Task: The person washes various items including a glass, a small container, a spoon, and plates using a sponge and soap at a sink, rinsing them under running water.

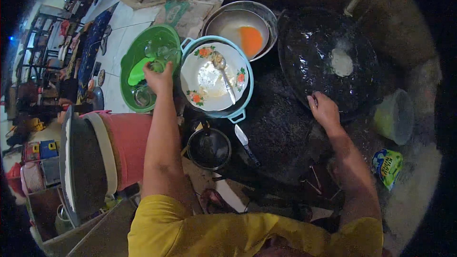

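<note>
My left hand (159, 78) grips a clear drinking glass (156, 66) over the green plastic basin (127, 97). Inside that basin are more clear glassware (142, 96) and a bright green plastic piece (140, 72). My right hand (324, 110) has curled fingers at the near rim of a large, wet black round vessel (310, 57); whether it grips anything is unclear. A whitish patch (341, 63) shows inside the vessel. Between my hands, a flower-patterned white plate (203, 75) with a metal spoon (227, 84) and food remains rests on a light-blue plastic basket (252, 91).
Behind the plate stands a metal bowl (223, 21) with an orange item (251, 41). Nearer me are a knife (242, 137) and a small dark pot (209, 150). A pink bucket (130, 146) is at left; a pale bucket (396, 117) and a packet bearing writing (387, 167) are at right.
</note>
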